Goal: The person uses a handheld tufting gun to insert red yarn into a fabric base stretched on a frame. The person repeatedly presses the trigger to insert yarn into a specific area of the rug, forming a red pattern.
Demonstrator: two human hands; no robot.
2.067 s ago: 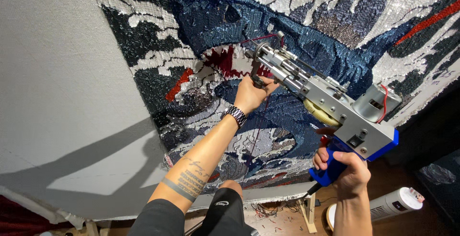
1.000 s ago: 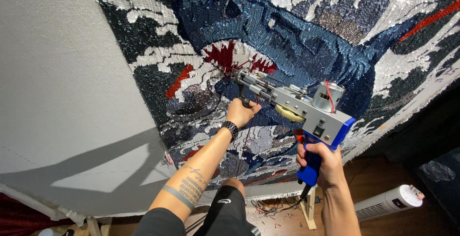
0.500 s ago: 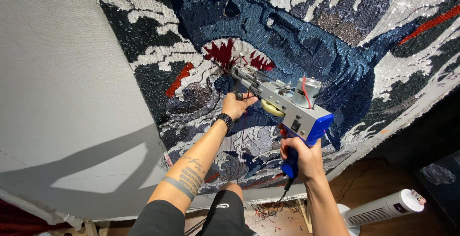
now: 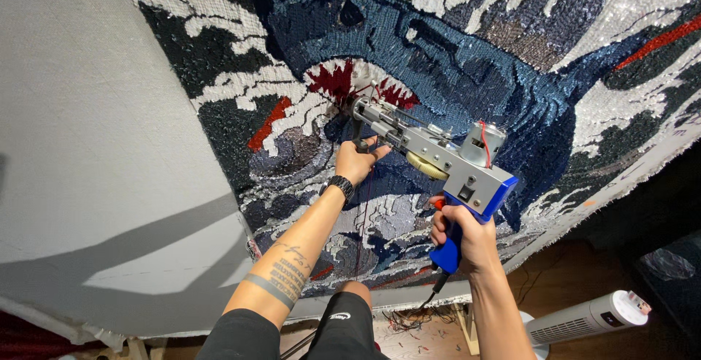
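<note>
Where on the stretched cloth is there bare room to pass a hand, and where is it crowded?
Bare grey cloth fills the left side, bordered by the tufted shark picture on its right. It is crowded around the red mouth, where the tufting gun meets the cloth, left hand on its front grip, right hand on the blue handle.

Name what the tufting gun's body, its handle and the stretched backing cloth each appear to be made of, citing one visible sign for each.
Tufting gun body: seemingly metal, matte grey with flat plates and hard edges. Its blue handle, gripped by the right hand: probably moulded plastic, smooth and evenly coloured. Backing cloth: woven fabric, pale grey with a fine grid texture; the fibre cannot be told. The left hand holds the gun's front grip.
</note>
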